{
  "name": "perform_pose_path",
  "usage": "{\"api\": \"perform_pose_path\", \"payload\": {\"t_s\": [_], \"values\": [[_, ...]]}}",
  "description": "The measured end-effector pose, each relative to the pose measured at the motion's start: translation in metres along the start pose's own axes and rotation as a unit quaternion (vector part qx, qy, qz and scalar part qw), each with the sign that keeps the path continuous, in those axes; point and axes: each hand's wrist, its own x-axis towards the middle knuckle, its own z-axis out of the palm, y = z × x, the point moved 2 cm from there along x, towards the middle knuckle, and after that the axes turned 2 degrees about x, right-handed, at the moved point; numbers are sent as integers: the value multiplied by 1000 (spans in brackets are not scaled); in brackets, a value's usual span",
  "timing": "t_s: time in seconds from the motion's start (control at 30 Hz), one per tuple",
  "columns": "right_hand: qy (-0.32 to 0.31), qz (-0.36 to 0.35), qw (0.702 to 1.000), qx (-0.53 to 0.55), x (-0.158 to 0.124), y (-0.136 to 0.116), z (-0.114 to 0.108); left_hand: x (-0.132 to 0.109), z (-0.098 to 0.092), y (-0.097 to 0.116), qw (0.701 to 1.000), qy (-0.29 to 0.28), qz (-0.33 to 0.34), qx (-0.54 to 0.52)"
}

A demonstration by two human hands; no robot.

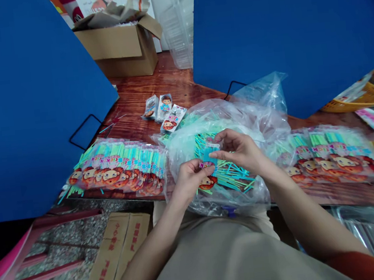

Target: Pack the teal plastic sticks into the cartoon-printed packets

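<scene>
above a brown table (130, 90), a cartoon-faced packet (207, 182), partly turquoise

Looks forward and down from head height, over the wearer's torso (216, 257), near the hands (241, 150); takes in desk (131, 92) and floor (91, 228).

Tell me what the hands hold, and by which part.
A printed packet: the left hand pinches its left side, the right hand is at its top.

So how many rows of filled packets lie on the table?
2. One row lies left of the big plastic bag, the other row to its right. The bag could hide more.
</scene>
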Motion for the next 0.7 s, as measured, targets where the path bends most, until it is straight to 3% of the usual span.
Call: {"api": "perform_pose_path", "payload": {"t_s": [0.27, 0.43, 0.7], "values": [[-34, 13, 998, -42, 2, 4, -1, -1, 0, 3, 999, 33, 9, 21], [-32, 3, 999, 3, 6, 0, -5, -2, 1, 3, 999, 21, 16, 33], [-72, 0, 996, -48, 3, 0, -8, -1, 1, 2, 998, 31, 27, 55]]}}
